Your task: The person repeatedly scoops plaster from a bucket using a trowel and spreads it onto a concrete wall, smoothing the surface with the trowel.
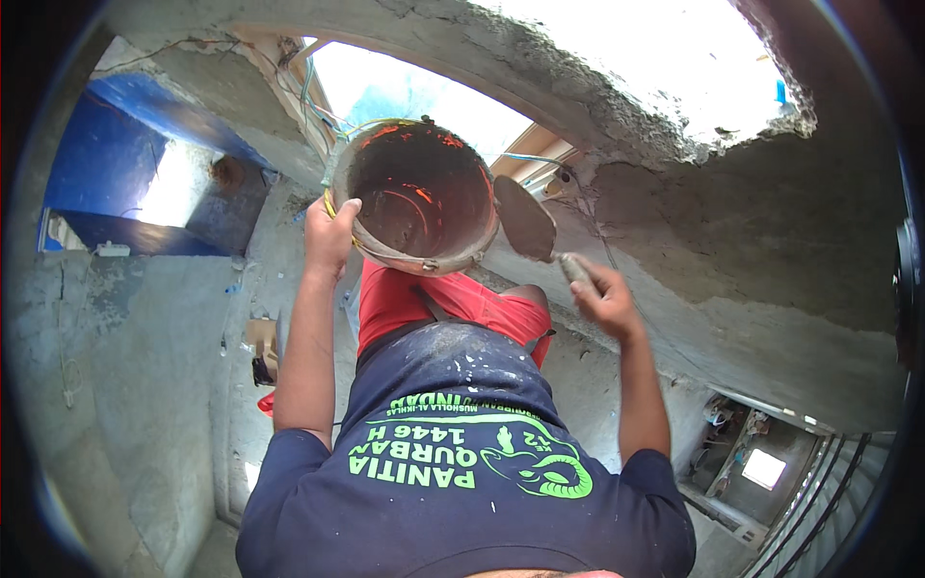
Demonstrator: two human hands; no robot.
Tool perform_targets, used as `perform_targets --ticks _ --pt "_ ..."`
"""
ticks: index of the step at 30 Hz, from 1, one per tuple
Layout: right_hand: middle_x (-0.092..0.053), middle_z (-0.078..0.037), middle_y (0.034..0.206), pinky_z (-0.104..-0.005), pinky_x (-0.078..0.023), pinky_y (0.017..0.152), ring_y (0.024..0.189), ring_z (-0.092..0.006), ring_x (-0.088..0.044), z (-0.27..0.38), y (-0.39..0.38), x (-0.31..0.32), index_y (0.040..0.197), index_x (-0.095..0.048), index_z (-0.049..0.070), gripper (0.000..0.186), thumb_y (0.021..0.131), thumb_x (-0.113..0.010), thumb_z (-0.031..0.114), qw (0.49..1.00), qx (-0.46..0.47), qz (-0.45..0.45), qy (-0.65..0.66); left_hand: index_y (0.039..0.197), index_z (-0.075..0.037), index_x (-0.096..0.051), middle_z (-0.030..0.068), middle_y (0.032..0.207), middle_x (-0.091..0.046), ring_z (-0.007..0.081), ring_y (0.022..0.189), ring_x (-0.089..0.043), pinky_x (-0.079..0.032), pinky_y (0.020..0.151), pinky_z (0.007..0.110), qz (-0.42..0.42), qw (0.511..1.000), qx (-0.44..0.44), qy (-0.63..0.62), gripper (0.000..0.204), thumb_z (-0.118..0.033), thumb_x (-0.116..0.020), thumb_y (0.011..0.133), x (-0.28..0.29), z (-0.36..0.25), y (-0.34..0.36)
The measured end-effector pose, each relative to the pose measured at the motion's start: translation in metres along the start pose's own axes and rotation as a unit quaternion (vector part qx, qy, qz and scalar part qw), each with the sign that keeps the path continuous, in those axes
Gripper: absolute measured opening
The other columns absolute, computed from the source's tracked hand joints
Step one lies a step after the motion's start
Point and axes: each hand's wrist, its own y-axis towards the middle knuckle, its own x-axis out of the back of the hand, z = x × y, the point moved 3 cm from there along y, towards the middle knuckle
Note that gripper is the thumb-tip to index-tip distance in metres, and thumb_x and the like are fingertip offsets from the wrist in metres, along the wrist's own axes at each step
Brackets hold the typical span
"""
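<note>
A round bucket (420,236) is up in front of me, tilted so that its mouth faces me. Its inside is stained with grey residue and orange patches, and I see no load in it. The fingers of my left hand (330,236) are closed on the bucket's left rim, thumb on top, by the yellow handle. A trowel (526,220) with a mortar-coated, rounded blade is in my right hand (607,301), which wraps round its grip. The blade stands close to the bucket's right rim; whether they touch, I cannot tell.
Behind the bucket is a bright opening with a wooden frame (540,159) and loose cables (310,96). A rough, broken wall edge (665,130) runs across the upper right. Dark metal railings (819,501) stand at lower right, and a brown box (262,337) is low on the left.
</note>
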Motion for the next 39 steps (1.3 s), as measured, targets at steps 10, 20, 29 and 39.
perform_targets --ticks 10,20,29,39 --pt "-0.069 -0.005 0.11 -0.0263 -0.05 0.085 0.091 -0.0089 -0.061 -0.058 -0.012 -0.077 0.143 -0.057 -0.002 0.049 0.098 -0.068 0.015 0.996 -0.02 -0.085 -0.005 0.11 0.005 -0.068 0.0078 0.099 -0.071 0.0152 0.088 -0.065 -0.051 0.081 0.032 -0.121 0.991 0.014 0.058 0.023 -0.009 -0.061 0.094 0.001 0.007 -0.003" --pt "-0.057 -0.007 0.079 -0.0214 -0.032 0.041 0.047 -0.0086 -0.042 -0.058 -0.037 -0.088 0.14 -0.053 0.0 0.051 0.102 -0.058 0.035 0.926 -0.091 0.102 0.351 0.108 0.007 -0.068 0.01 0.098 -0.071 0.016 0.086 -0.066 -0.051 0.079 0.032 -0.151 0.981 -0.026 0.118 0.022 -0.009 -0.062 0.095 -0.02 -0.007 -0.027" --pt "-0.058 -0.009 0.078 -0.0224 -0.037 0.043 0.048 -0.0096 -0.046 -0.02 -0.021 -0.049 0.146 -0.046 -0.005 0.062 0.101 -0.059 0.035 0.921 0.007 0.075 0.382 0.098 0.003 -0.067 0.0048 0.088 -0.067 0.0135 0.076 -0.063 -0.05 0.07 0.031 -0.172 0.985 0.003 -0.003 0.013 -0.008 -0.064 0.094 0.009 0.012 -0.023" --pt "-0.068 -0.015 0.096 -0.0326 -0.052 0.072 0.072 -0.0189 -0.062 -0.179 -0.008 -0.081 0.139 -0.057 -0.004 0.045 0.103 -0.059 0.024 0.974 -0.024 -0.181 -0.137 0.104 0.004 -0.062 0.0096 0.096 -0.067 0.018 0.081 -0.067 -0.056 0.07 0.033 -0.236 0.966 0.065 -0.085 0.016 -0.009 -0.063 0.094 0.048 0.019 -0.038"
